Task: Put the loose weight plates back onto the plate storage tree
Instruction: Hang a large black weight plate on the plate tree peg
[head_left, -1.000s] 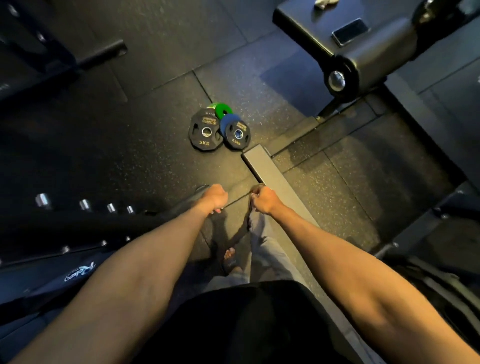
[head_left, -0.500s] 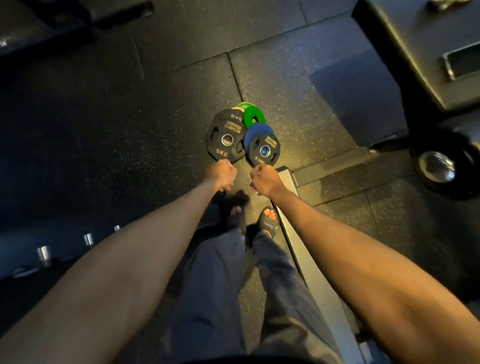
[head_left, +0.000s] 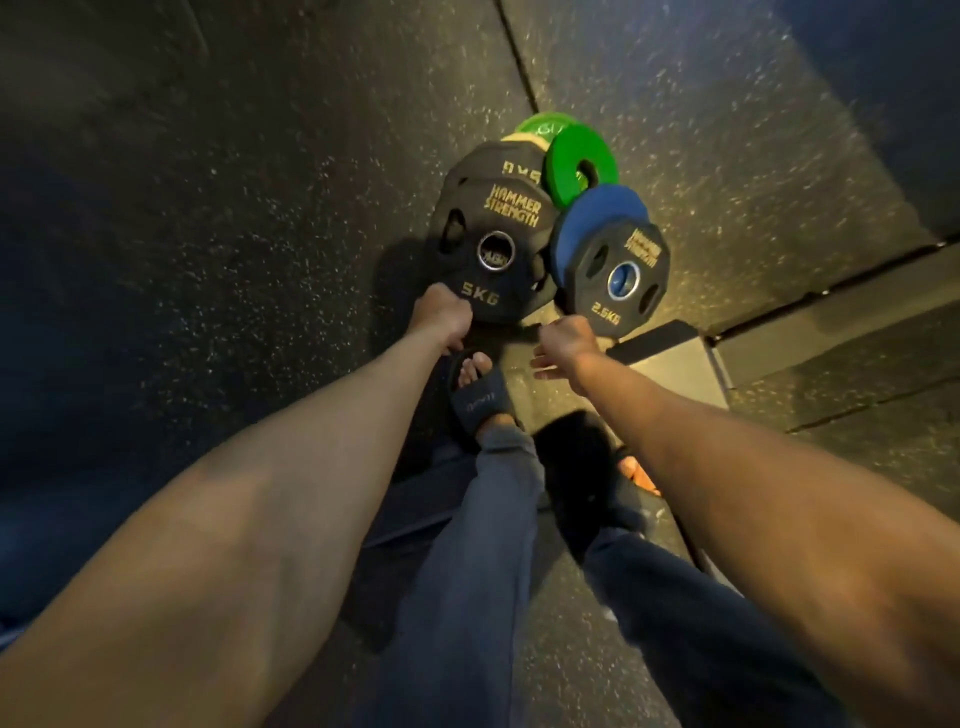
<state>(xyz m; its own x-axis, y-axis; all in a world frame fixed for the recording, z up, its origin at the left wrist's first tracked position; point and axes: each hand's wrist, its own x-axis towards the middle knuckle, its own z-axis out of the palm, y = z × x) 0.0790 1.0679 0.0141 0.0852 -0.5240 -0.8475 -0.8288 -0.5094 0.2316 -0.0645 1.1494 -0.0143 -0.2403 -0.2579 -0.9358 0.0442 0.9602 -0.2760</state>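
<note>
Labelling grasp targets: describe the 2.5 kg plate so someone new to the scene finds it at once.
On the rubber floor, ahead of the person's feet, lies a pile of weight plates. The 2.5KG plate is on its right side, lying on a blue plate. It is black like the 5KG plate to its left but smaller, and blue shows through its hub.

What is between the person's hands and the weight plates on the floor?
Nothing visible. The left hand is at the near edge of the 5KG plate; the right hand hovers just short of the 2.5KG plate, with nothing in the gap. The storage tree is out of view.
</note>
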